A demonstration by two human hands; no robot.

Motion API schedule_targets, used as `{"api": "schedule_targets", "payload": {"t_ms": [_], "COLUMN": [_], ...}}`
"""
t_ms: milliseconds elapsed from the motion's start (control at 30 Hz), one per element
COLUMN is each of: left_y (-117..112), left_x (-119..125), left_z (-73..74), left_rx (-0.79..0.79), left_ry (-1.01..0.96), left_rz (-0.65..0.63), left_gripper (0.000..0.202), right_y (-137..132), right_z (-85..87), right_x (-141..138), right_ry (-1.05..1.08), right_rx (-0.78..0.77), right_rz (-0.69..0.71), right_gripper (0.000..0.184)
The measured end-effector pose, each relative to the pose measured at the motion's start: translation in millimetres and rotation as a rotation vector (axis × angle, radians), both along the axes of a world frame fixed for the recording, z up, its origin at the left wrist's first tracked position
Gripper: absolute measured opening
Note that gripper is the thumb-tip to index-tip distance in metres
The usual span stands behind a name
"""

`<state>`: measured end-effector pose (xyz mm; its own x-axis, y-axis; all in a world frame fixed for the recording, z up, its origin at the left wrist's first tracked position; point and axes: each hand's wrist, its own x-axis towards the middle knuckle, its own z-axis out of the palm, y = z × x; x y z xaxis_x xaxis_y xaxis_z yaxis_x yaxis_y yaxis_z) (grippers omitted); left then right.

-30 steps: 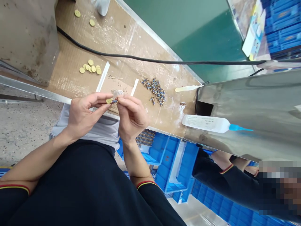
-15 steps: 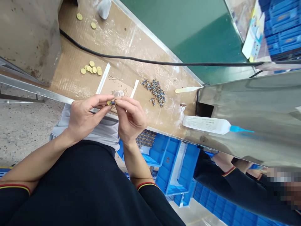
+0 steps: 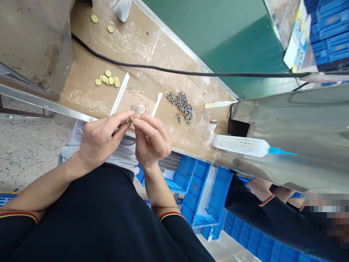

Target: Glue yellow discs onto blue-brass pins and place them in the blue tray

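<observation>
Between thumb and fingertips, my left hand (image 3: 102, 136) pinches a round yellow disc (image 3: 129, 120). My right hand (image 3: 152, 140) is closed on a small blue-and-copper part (image 3: 132, 120), held against the disc; the fingertips hide most of it. Just beyond the fingers a small clear cup (image 3: 139, 109) sits on a taped sheet of cardboard (image 3: 144, 100). Several similar yellow discs (image 3: 109, 79) lie in a group to the left. To the right is a loose pile of small blue-and-copper parts (image 3: 183, 107).
A black cable (image 3: 163, 70) crosses the cardboard-covered bench. A white bottle with a blue nozzle (image 3: 241, 145) lies at the right, near a pale stick (image 3: 220, 104). Blue bins (image 3: 188, 178) stand below the bench edge. A metal housing (image 3: 35, 43) borders the left.
Both hands stay together at nearly the same spot, with the disc and small part still held. The disc has tilted slightly in the fingers. The whole view has shifted a little.
</observation>
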<state>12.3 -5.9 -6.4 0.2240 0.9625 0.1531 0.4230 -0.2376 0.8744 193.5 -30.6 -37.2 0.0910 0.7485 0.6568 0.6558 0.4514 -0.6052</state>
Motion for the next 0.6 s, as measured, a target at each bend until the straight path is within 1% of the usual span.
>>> {"api": "schedule_targets", "payload": {"t_ms": [100,167,267,367,467,600], "left_y": [-1.0,-1.5,-2.5,-3.0,-3.0,-3.8], "left_x": [0.7,1.7,3.3,3.6,3.1,3.5], "left_z": [3.0,4.6,5.9,6.6,8.1,11.0], "left_rx": [0.011,0.009,-0.003,-0.024,-0.052,-0.057], "left_ry": [0.020,0.030,0.034,-0.015,-0.067,-0.092], "left_rz": [-0.003,-0.001,0.011,-0.004,-0.020,-0.027], "left_gripper": [0.027,0.027,0.026,0.024,0.023,0.023], "right_y": [-0.8,-0.9,-0.6,-0.3,-1.4,-6.0], "right_z": [-2.9,-3.3,-1.9,-0.6,-0.1,4.1], "right_x": [0.3,0.1,0.0,1.6,5.4,10.9], "right_ry": [0.022,0.023,-0.044,-0.095,-0.102,-0.109], "right_rx": [0.029,0.057,0.072,0.102,0.144,0.136], "right_rz": [0.041,0.046,0.014,-0.014,-0.001,0.041], "right_gripper": [0.044,0.048,0.044,0.039,0.038,0.035]}}
